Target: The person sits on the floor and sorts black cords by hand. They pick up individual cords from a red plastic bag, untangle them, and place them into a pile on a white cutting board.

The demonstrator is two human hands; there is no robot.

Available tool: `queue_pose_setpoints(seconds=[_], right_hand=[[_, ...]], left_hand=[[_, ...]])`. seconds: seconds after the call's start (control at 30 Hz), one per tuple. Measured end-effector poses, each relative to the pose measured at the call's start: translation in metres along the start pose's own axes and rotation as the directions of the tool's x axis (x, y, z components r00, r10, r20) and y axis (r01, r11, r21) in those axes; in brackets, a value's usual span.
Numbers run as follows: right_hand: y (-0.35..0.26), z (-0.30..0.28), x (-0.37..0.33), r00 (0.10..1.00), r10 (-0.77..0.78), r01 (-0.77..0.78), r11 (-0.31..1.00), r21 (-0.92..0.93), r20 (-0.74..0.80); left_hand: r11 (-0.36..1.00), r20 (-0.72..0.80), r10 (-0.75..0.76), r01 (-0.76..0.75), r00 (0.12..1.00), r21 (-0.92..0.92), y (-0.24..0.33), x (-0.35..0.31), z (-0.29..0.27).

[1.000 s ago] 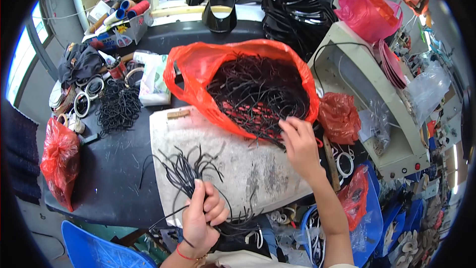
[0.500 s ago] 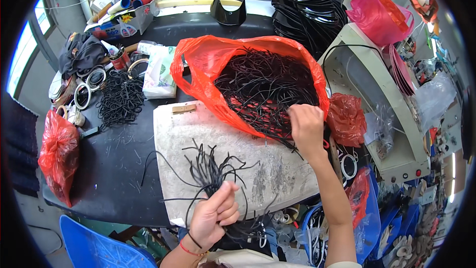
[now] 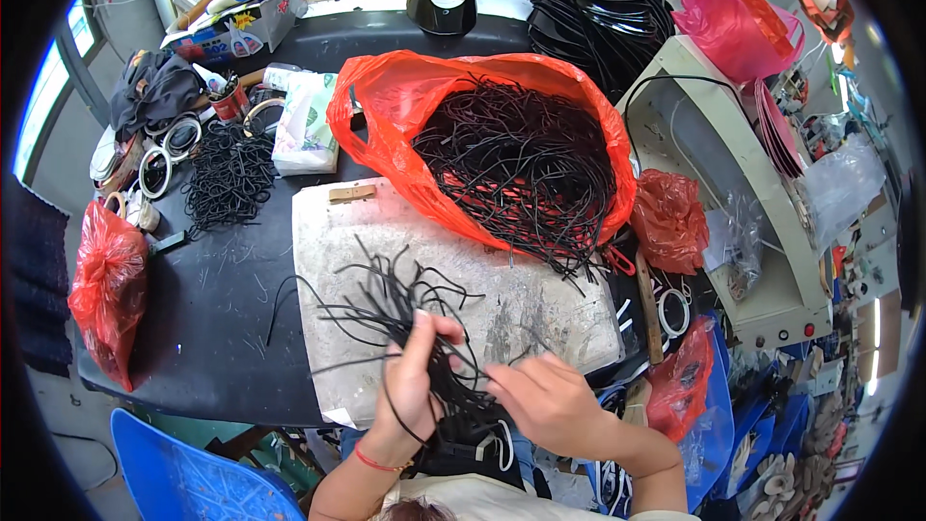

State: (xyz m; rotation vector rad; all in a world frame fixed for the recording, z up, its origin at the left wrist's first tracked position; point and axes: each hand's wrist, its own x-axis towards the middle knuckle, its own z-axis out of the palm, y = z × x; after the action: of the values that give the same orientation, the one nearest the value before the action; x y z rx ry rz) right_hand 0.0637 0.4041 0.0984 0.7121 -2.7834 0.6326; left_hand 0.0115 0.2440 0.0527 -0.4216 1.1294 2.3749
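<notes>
My left hand (image 3: 410,386) is closed around a loose bundle of thin black cords (image 3: 386,294), whose ends fan out over the white board (image 3: 333,232). More of the bundle hangs below the thumb, toward my lap. My right hand (image 3: 548,403) is pinched at the right side of the bundle, with a thin black cord end showing by its fingers. Beyond both hands lies an open red plastic bag (image 3: 386,130), its mouth facing me. A tangled heap of black cords (image 3: 521,159) fills it, and some strands spill over its near edge onto the board.
On the left are a knotted red bag (image 3: 108,280), a heap of black cord loops (image 3: 227,178) and a tissue pack (image 3: 307,125). A beige machine housing (image 3: 752,260) stands at right. Glossy black strips (image 3: 598,24) lie at the back, where another person's hand shows.
My right hand has left the red bag and come down to the bundle in my left hand. The left hand has risen slightly, and the view has shifted a little.
</notes>
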Motion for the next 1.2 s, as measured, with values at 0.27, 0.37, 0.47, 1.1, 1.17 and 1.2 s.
queue_pose_setpoints(seconds=[0.27, 0.37, 0.47, 1.1, 1.17, 1.2], right_hand=[[0.085, -0.013, 0.019, 0.983, 0.176, -0.182, 0.958, 0.220, 0.050], [0.115, 0.016, 0.046, 0.954, 0.247, -0.269, 0.956, -0.120, -0.172], [0.127, 0.027, 0.048, 0.936, 0.283, -0.320, 0.932, -0.171, -0.207], [0.114, 0.047, 0.019, 0.938, 0.171, -0.284, 0.879, -0.382, -0.303], [0.113, 0.041, 0.019, 0.900, 0.152, -0.296, 0.901, -0.318, -0.409], [0.112, 0.037, 0.020, 0.876, 0.143, -0.299, 0.911, -0.285, -0.461]], left_hand=[[0.893, 0.193, -0.123, 0.193, 0.974, -0.407, 0.024, 0.005, -0.007], [0.949, 0.172, -0.165, 0.204, 0.971, -0.241, 0.029, -0.002, 0.002], [0.951, 0.192, -0.191, 0.230, 0.963, -0.207, 0.027, -0.002, -0.002], [0.931, 0.204, -0.205, 0.255, 0.957, -0.260, 0.010, -0.002, 0.004], [0.933, 0.198, -0.204, 0.252, 0.959, -0.258, 0.010, -0.002, 0.005], [0.934, 0.195, -0.204, 0.251, 0.959, -0.256, 0.010, -0.003, 0.006]])
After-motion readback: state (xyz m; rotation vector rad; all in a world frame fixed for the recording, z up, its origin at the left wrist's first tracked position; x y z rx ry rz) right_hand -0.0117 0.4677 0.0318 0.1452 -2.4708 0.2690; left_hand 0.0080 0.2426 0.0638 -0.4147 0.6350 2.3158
